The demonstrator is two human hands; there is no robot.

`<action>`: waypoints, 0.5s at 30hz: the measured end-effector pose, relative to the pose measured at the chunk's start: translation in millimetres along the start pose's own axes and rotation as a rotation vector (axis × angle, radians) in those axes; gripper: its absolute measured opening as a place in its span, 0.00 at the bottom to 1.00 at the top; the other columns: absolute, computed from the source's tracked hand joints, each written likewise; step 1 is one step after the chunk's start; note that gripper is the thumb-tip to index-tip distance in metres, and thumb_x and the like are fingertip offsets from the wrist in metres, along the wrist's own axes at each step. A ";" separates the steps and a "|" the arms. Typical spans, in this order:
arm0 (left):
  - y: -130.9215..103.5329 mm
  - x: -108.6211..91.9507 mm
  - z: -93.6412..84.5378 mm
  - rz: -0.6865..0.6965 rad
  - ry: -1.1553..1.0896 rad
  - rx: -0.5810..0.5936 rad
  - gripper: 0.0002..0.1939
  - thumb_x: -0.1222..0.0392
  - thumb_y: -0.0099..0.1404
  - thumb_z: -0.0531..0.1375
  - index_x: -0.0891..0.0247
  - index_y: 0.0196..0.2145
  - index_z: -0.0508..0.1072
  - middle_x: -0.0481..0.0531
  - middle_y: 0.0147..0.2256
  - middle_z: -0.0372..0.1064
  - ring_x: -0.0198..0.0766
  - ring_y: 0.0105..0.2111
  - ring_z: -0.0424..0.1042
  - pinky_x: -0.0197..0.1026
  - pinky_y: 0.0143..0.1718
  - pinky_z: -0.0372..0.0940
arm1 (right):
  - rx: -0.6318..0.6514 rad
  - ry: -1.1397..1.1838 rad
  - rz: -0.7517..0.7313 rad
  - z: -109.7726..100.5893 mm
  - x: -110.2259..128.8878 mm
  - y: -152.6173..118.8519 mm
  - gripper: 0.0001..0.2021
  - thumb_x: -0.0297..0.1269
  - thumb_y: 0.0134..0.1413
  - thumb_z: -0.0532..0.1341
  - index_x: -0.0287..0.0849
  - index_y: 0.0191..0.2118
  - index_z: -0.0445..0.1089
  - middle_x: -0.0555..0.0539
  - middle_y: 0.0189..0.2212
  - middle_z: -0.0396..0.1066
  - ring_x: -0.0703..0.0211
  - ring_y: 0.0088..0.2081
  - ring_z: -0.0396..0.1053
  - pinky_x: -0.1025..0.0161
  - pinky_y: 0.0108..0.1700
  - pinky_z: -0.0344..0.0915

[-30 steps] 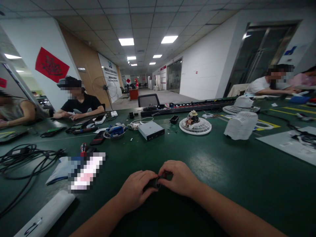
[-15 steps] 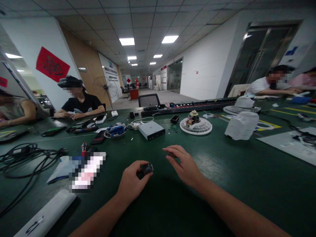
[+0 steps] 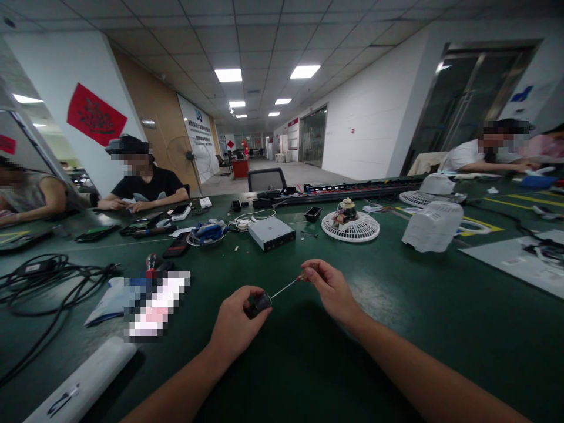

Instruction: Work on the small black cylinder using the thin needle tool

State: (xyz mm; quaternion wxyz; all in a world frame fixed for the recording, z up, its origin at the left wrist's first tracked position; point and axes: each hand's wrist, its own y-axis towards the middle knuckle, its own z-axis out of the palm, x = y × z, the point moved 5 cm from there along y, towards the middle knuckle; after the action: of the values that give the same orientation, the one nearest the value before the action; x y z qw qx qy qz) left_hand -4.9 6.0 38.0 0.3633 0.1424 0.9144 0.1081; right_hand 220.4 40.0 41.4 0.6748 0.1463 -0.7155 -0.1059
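My left hand [image 3: 240,317] is closed round a small black cylindrical part [image 3: 261,304], its round end turned up and to the right. A screwdriver [image 3: 286,288] with a thin metal shaft and a reddish handle is pinched in my right hand [image 3: 326,286]. The shaft slants down to the left, and its tip meets the round end of the black part. Whether the tip sits inside or only against the rim, I cannot tell. Both hands are above the green table [image 3: 282,364].
Beyond my hands lie a silver disc drive [image 3: 271,234], a small black tray [image 3: 312,213], a white fan grille with motor [image 3: 350,226] and a white housing [image 3: 434,226]. Black cables [image 3: 48,276] and a long white box [image 3: 83,382] are at left. Other people sit across the table.
My right hand has turned, and the screwdriver's shaft now shows, reaching to the black part. My left hand stays almost in place with its hold unchanged.
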 end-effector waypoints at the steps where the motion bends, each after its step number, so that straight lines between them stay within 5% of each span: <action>1: -0.3 -1.1 0.5 0.013 -0.003 0.005 0.14 0.55 0.60 0.65 0.59 0.44 0.75 0.50 0.36 0.76 0.42 0.30 0.74 0.42 0.30 0.67 | 0.032 -0.019 0.004 1.6 -0.5 -0.6 0.16 0.51 0.59 0.61 0.43 0.43 0.70 0.45 0.35 0.76 0.53 0.38 0.74 0.55 0.44 0.69; 7: 0.0 -5.2 0.5 0.047 0.008 -0.003 0.13 0.57 0.60 0.66 0.59 0.43 0.75 0.50 0.35 0.76 0.41 0.28 0.73 0.42 0.31 0.68 | 0.119 -0.159 -0.027 5.8 -0.1 -2.6 0.11 0.45 0.65 0.57 0.43 0.42 0.68 0.46 0.36 0.76 0.55 0.40 0.74 0.56 0.45 0.68; 15: -0.5 -4.0 0.8 0.043 -0.002 -0.001 0.13 0.57 0.61 0.66 0.59 0.44 0.75 0.50 0.36 0.76 0.41 0.29 0.73 0.42 0.31 0.67 | 0.132 -0.071 -0.022 9.2 0.0 -2.3 0.11 0.46 0.64 0.57 0.43 0.42 0.66 0.46 0.34 0.76 0.56 0.38 0.75 0.60 0.38 0.68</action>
State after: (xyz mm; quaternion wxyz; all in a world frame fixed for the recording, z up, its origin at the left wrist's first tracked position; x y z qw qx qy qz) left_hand -1.6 4.2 39.8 0.3619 0.1619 0.9107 0.1162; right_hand 211.4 37.4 40.0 0.6367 0.1945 -0.7428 -0.0712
